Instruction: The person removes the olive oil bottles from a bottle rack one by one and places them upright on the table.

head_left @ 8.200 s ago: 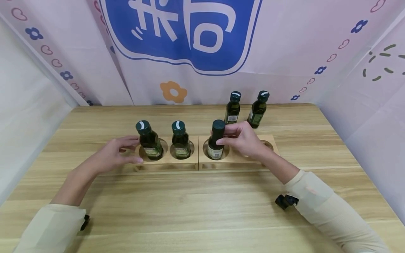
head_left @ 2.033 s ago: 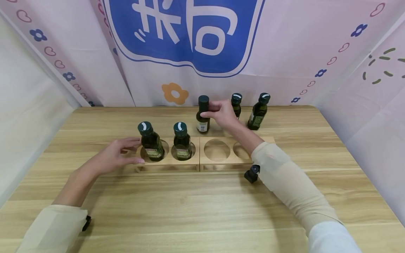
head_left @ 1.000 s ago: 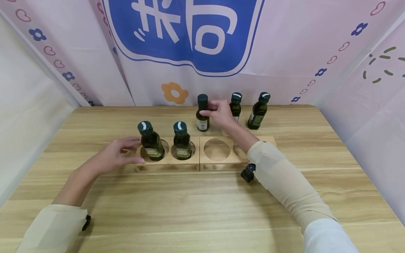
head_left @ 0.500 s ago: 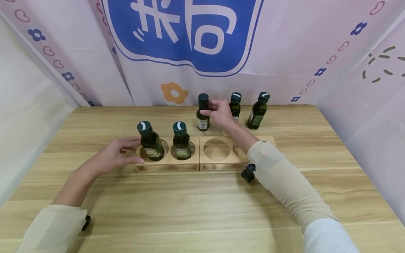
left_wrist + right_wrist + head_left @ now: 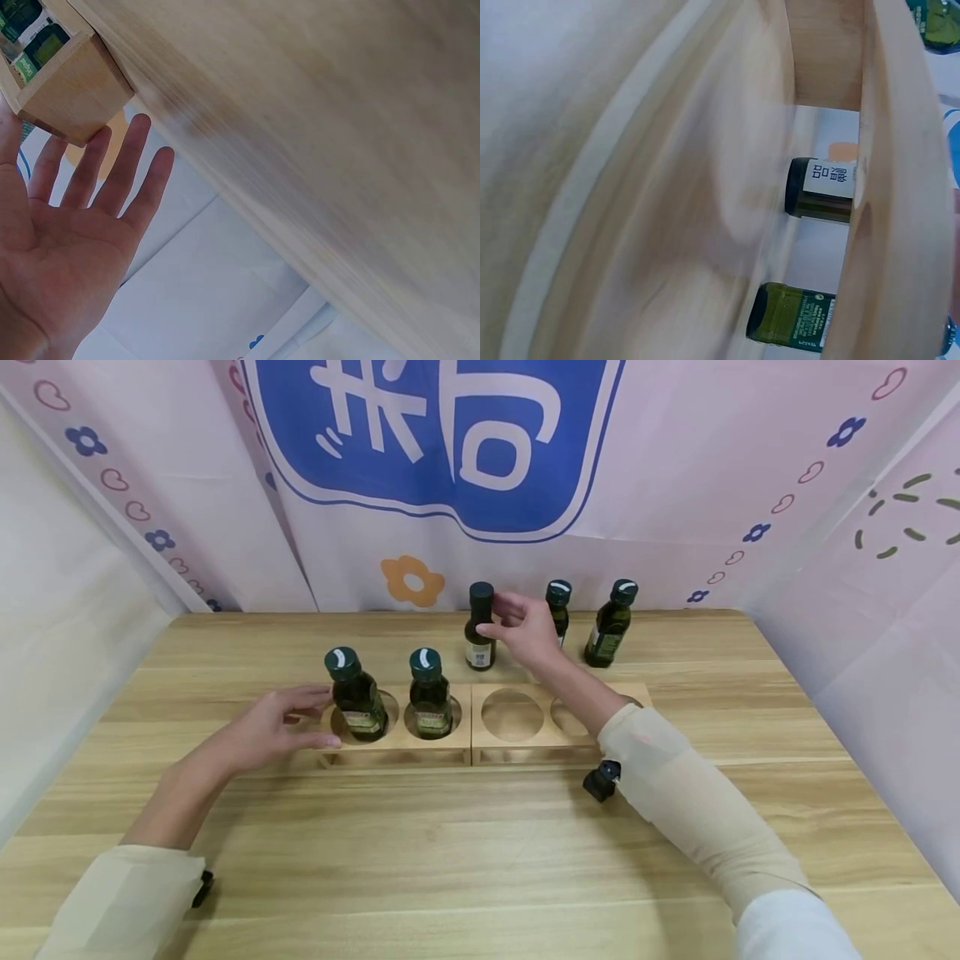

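Note:
Behind the wooden bottle rack [image 5: 512, 748], a slim-necked dark glass bottle [image 5: 480, 653] stands upright on the table, its white label also showing in the right wrist view. My right hand [image 5: 531, 631] is at its neck, thumb in front and fingers behind. My left hand [image 5: 262, 727] rests around the rack's left end, fingers spread and nearly straight; in the left wrist view the fingertips [image 5: 101, 135] lie right at the wooden end. Two green-capped bottles, one at the end [image 5: 362, 706] and one beside it [image 5: 431, 706], stand in the left rack holes.
Two more green-capped bottles stand behind the rack at right: one [image 5: 558, 602] partly behind my right hand, the other [image 5: 609, 627] farther right. The right rack section has two round holes. A printed white cloth [image 5: 360, 560] hangs behind the table [image 5: 420, 860].
The slim-necked bottle went from the third rack hole to the table behind, carried by my right hand. Lately the bottle stays put while my right forearm shifts slightly right. My left hand stays still.

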